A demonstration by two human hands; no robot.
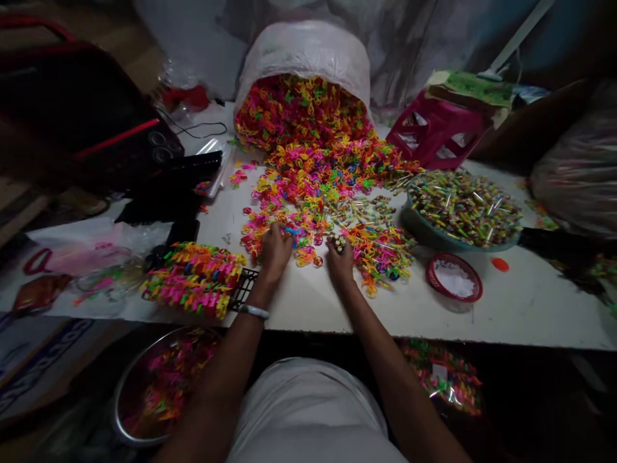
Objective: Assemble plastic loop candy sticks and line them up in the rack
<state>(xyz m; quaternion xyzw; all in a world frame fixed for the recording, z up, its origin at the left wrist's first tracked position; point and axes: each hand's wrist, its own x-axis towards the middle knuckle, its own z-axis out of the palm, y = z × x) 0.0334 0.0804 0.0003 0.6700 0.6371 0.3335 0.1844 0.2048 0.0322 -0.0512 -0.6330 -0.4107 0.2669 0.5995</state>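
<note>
My left hand (276,249) is closed at the near edge of a spread of small bright plastic pieces (308,186). Its fingertips pinch a blue plastic piece (290,232). To the right, my right hand (341,265) is wrapped round a bunch of thin sticks (339,242), whose pale round ends point up at me. Just beyond that hand lies a heap of patterned sticks (366,210). Beside it on the right are sticks with coloured plastic pieces (380,254), many in orange and pink.
Plastic pieces spill from a big white sack (308,48) at the back. A green basin (434,239) of sticks and a red basket (478,287) with white contents stand right. A black rack (245,287) with coloured pieces is left. A metal bowl (118,411) sits below the table edge.
</note>
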